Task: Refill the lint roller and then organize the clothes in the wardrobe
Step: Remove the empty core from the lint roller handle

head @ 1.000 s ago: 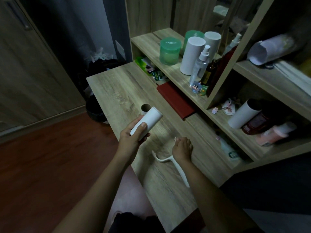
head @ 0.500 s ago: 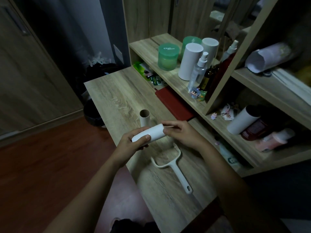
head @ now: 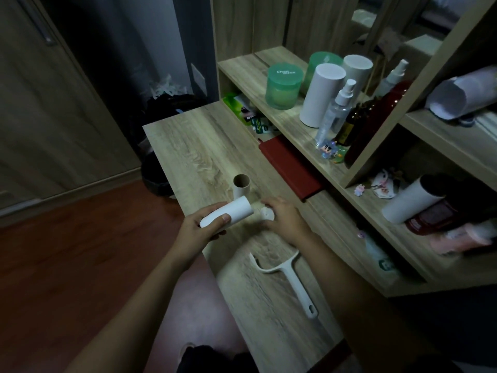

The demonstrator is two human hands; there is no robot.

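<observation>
a: where's the refill?
b: the white refill roll [head: 228, 215] is held above the desk, roughly level. the left hand [head: 199, 232] is wrapped round its near end, thumb on top.
a: and the other hand?
b: the right hand [head: 286, 220] is just beside the roll's far end, fingers curled on a small white round piece [head: 267, 214]. it's too blurred to say what it is.
a: the handle?
b: the lint roller handle [head: 289, 275] lies flat on the wooden desk [head: 193, 146], nearer the person than both hands, untouched.
a: what's around them?
b: an empty cardboard core [head: 241, 184] stands upright just behind the roll. further back a red book [head: 290, 168] pokes out from under the shelf [head: 242, 68], which carries a green jar [head: 282, 86], a white cylinder [head: 321, 95] and a spray bottle [head: 337, 109].
</observation>
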